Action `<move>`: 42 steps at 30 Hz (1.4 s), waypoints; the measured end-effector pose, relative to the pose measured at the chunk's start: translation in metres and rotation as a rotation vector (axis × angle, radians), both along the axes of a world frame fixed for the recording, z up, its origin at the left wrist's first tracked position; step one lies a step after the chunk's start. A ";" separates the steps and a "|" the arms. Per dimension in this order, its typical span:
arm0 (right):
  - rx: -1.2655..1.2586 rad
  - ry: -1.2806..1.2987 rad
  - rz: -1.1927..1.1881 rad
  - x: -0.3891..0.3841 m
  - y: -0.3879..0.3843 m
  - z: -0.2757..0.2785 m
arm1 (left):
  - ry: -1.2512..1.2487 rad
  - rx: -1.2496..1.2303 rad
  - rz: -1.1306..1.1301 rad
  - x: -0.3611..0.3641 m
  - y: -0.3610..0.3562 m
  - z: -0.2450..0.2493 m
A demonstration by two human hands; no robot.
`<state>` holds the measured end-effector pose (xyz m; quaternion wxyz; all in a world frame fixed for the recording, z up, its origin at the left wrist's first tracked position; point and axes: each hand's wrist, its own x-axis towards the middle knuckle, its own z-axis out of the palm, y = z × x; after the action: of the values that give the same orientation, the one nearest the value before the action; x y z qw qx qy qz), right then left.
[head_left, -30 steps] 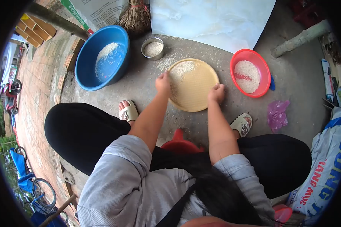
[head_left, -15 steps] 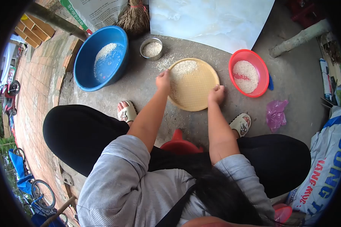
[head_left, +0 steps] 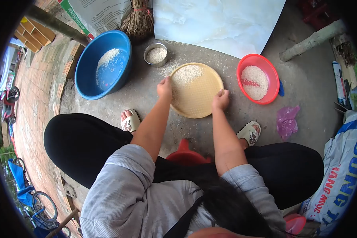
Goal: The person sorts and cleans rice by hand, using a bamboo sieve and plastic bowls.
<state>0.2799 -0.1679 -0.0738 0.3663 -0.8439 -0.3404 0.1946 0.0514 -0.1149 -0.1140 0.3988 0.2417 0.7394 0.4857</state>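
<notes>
Moved: tray and both hands sit slightly left of a second ago; blue basin and red bowl drift likewise, so mostly your head turned.
Meaning: rice heap stays at the far rim, nothing tipped out.
Left grip: your left hand clamps the near-left rim.
Right grip: your right hand clamps the near-right rim.
Tray: between your hands, low over the floor.

- Grey concrete floor fills the middle of the frame, in even daylight.
- Brick paving runs down the left edge.
- A pale marbled slab lies at top centre.
- A printed sack sits at lower right.
</notes>
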 end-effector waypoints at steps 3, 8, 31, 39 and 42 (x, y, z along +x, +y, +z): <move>-0.023 0.004 -0.100 0.028 -0.008 0.005 | 0.003 0.029 -0.064 0.044 0.003 0.028; 0.030 -0.070 -0.114 0.006 -0.009 -0.001 | 0.050 -0.051 -0.124 0.029 0.012 0.036; 0.113 -0.491 0.212 -0.022 0.008 0.018 | 0.875 0.367 -0.815 0.088 -0.008 0.014; 0.066 0.705 0.172 -0.021 0.059 0.001 | -0.053 0.069 -0.564 0.075 0.054 0.042; 0.017 1.439 -0.072 -0.023 0.075 -0.005 | -0.141 0.093 -0.960 0.060 0.070 0.091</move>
<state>0.2570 -0.0926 -0.0787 0.5126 -0.5144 0.0115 0.6874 0.1119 -0.0446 -0.0232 0.6156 0.5395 0.4931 0.2946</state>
